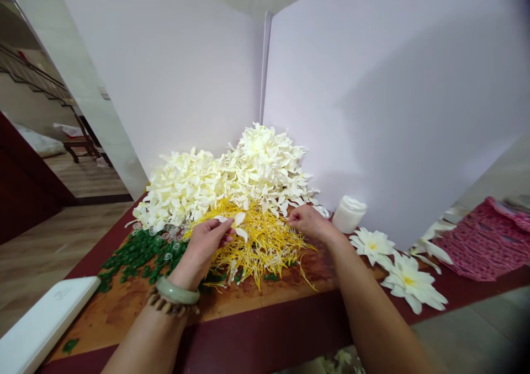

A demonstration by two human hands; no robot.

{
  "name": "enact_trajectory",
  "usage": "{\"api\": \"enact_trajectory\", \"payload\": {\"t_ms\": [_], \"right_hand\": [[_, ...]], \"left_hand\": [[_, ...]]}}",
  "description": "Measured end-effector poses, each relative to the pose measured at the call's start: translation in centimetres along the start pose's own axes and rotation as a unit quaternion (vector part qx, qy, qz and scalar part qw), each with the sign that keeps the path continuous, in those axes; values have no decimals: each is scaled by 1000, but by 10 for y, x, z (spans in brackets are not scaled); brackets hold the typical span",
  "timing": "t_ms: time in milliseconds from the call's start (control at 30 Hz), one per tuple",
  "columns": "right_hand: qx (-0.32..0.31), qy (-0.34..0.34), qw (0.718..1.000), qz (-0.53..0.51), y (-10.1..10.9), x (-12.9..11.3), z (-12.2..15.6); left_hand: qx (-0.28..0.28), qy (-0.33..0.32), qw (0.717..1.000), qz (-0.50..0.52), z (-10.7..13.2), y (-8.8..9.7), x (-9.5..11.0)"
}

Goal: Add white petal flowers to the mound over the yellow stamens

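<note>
On my feed, the slim white petals (239,219) sit in the left hand (205,247), pinched between thumb and fingertips just above a mound of yellow strands (260,247). I can't make out exactly how many petals it has. The right hand (310,223) is curled with its fingers together and its fingertips down at the far edge of the mound. From here, I can't tell whether it pinches anything.

Beyond both hands, a large heap of loose white petals (259,170) rises against the mound, and a white jar (349,214) stands just past the right hand. Farther right lie two finished white flowers with yellow centres (372,245) (409,283), then a crumpled pink cloth (484,241).

Left of the left hand, small green pieces (141,252) are spread on the table, with clear plastic rings (165,236) scattered between them and the hand. A jade bangle (178,290) and a bead bracelet (165,306) circle the left wrist. Nearer the camera and left of that arm, a white board (41,324) lies on the wooden tabletop with dark red edging (124,313). White panels (389,103) stand behind everything.
</note>
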State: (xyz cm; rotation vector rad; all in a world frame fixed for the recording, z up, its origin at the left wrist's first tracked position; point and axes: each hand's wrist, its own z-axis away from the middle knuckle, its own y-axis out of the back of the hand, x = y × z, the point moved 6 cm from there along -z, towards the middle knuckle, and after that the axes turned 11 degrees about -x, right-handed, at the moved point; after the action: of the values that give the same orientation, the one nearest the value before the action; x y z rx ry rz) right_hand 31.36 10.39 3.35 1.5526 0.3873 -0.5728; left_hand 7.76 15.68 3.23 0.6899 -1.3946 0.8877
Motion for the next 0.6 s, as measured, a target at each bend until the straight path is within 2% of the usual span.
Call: {"api": "enact_trajectory", "payload": {"t_ms": [100, 300, 467, 600], "right_hand": [[-11, -30, 999, 30, 0, 5, 2], [5, -113, 989, 95, 10, 17, 4], [-48, -163, 980, 106, -1, 25, -1], [-51, -185, 976, 106, -11, 29, -5]], "left_hand": [[4, -2, 1000, 22, 1, -1, 1], [66, -18, 994, 88, 3, 2, 7], [45, -3, 996, 76, 0, 1, 4], [32, -5, 996, 80, -1, 1, 1]]}}
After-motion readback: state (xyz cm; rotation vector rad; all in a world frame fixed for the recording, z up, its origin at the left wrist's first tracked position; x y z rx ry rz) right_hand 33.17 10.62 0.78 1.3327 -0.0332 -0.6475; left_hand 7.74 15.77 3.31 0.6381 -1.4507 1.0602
